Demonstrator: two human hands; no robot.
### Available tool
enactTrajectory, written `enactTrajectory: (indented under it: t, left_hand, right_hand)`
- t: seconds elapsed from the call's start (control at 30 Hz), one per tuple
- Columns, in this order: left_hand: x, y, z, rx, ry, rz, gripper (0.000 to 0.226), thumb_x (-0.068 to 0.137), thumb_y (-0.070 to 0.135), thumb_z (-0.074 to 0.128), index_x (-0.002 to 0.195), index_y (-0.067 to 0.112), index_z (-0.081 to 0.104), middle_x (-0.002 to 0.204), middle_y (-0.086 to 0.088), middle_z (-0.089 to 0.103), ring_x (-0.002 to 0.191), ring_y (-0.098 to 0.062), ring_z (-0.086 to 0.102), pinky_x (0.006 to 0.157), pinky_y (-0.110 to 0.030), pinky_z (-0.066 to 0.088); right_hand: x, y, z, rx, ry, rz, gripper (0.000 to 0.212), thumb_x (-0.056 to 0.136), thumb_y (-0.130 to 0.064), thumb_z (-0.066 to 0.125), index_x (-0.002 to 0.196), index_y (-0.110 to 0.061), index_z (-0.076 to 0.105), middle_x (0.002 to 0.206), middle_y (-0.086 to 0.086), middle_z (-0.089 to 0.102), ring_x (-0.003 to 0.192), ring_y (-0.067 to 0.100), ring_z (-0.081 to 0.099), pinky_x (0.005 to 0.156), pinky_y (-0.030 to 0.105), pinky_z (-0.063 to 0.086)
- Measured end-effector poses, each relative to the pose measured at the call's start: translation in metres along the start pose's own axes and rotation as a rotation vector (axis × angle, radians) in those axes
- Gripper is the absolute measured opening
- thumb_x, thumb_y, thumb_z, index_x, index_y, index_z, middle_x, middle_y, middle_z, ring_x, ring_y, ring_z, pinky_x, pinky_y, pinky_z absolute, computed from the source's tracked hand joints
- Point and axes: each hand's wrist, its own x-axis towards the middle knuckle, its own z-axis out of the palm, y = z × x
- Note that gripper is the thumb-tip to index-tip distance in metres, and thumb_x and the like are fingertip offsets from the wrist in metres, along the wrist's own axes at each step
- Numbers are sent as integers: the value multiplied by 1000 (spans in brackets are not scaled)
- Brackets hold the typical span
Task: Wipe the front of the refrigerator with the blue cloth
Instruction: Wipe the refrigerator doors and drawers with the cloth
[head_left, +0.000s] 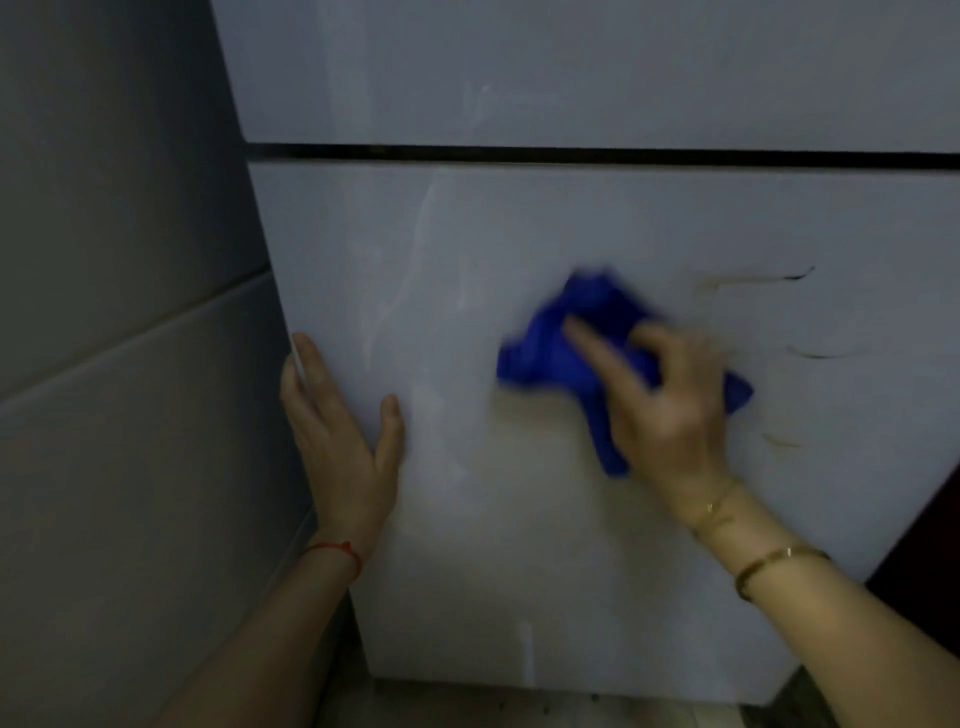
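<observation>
1. A grey tiled wall (119, 312) stood left of the left hand, with one grout line slanting across it.
2. The left hand (340, 441) lay flat on the left edge of the refrigerator (519, 545) – fingers straight and wrapped slightly over the corner, thumb spread onto the front panel, gripping nothing. A red string bracelet (337, 552) circled that wrist.
3. Between the two hands the lower door panel was pale, with faint whitish smears above the left thumb.
4. A dark horizontal gap (571, 154) ran above both hands, splitting the upper door from the lower one.
5. The blue cloth (566, 343) was bunched against the lower door, under and just left of the right hand – blurred, with one tail hanging below the palm and another corner poking out on the hand's right.
6. The right hand (660, 400) pressed on the cloth, index finger stretched over it and the other fingers curled into the fabric, gripping it. Two thin gold bracelets (769, 564) sat on that wrist and forearm.
7. Right of the right hand, thin dark streaks (769, 279) marked the door.
8. Floor (571, 712) showed below the refrigerator, under both forearms.
</observation>
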Motion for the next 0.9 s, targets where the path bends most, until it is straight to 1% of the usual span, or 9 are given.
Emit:
enactTrajectory:
  t: [0.07,0.13,0.2,0.3,0.43,0.53,0.67,0.8,0.9]
  left_hand:
    - [-1,1,0,-7,-4,3,84,92,38,47,156,14,-1,159,-7,7,148,-14,13,121,-19,8]
    - [-1,-1,-2,-10,-21,15,84,92,40,47,156,15,-2,158,1,4,149,-13,12,122,-19,8]
    - [-2,-1,-3,-30,-47,11,85,91,44,46,156,19,-4,155,10,0,148,-10,12,121,-15,8]
    - [-2,-4,-5,0,-48,24,85,92,45,44,156,16,-2,154,8,2,146,-5,11,119,-9,6]
    - [-1,0,-7,-29,-74,24,84,92,46,43,155,24,-8,160,0,3,148,-8,11,120,-12,6]
    - [-2,2,-5,-14,-51,18,84,92,43,44,156,19,-5,160,-5,5,148,-10,12,121,-15,6]
    - [-3,3,-2,7,-22,-7,83,91,41,44,156,21,-5,157,5,3,148,-9,8,121,-17,5]
    - [-4,6,-3,9,-30,-28,83,91,43,43,156,18,-2,161,-2,3,148,-11,9,123,-27,10]
    - [-5,13,-4,52,-15,-24,84,91,46,41,156,13,0,162,-6,3,149,-11,6,124,-34,11]
  right_hand:
    - [51,3,8,5,135,239,44,94,-8,59,135,-21,50,106,13,49,90,29,49,76,39,42]
    - [72,-11,20,-16,175,315,44,93,-9,59,135,-21,51,106,14,51,87,30,51,74,40,42]
    - [52,-36,27,-42,84,169,52,92,-7,60,138,-26,46,110,10,46,80,30,52,71,39,41]
    - [-34,-63,24,6,-147,-189,47,94,-3,53,134,-27,52,109,9,47,75,26,47,63,37,40]
    - [-93,-32,-3,-29,-269,-215,50,87,-5,57,131,-28,51,107,9,48,78,26,45,61,36,45]
    - [-31,1,-12,-70,-67,-1,59,90,0,55,140,-27,43,105,11,45,82,31,46,71,43,41]
    - [67,18,5,-29,195,332,41,94,-6,53,134,-17,54,105,14,48,90,28,46,77,42,43]
    - [9,-31,17,-60,-21,45,60,88,-1,60,140,-27,43,108,10,43,79,29,51,70,40,44]
    - [-66,-43,8,-49,-216,-154,61,83,-1,64,136,-28,48,106,9,46,74,25,45,60,36,43]
